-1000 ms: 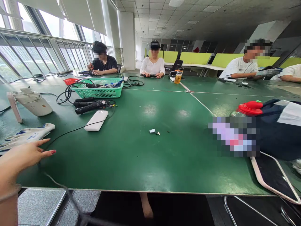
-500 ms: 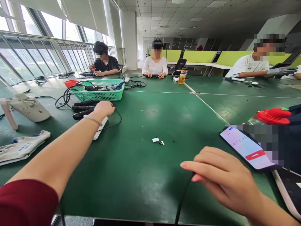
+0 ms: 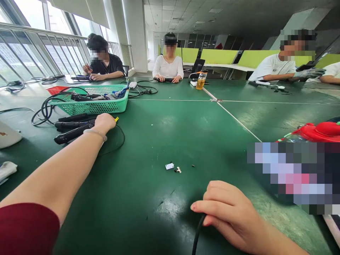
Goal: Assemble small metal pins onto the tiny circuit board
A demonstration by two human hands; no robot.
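Observation:
My left hand point(image 3: 104, 122) reaches far out over the green table point(image 3: 164, 141) and closes over the end of a black handheld tool point(image 3: 71, 132), which lies next to two similar black tools; a bit of yellow shows at its fingertips. My right hand point(image 3: 233, 216) rests near the front of the table with its fingers curled round a black cable point(image 3: 196, 235) that runs off the near edge. A small white part point(image 3: 169, 166) and a tiny metal piece point(image 3: 177, 170) lie on the table between my hands.
A green basket point(image 3: 92, 104) of cables and tools stands behind the black tools. A red-capped bottle point(image 3: 318, 131) sits at the right. An amber bottle point(image 3: 201, 80) stands further back. Three people sit at the far side, working. A white cloth point(image 3: 6, 170) lies at the left.
My left hand came up from the near left edge, stretched out to the black tools and closed there. My right hand entered with the black cable and drew nearer. The view shifted left.

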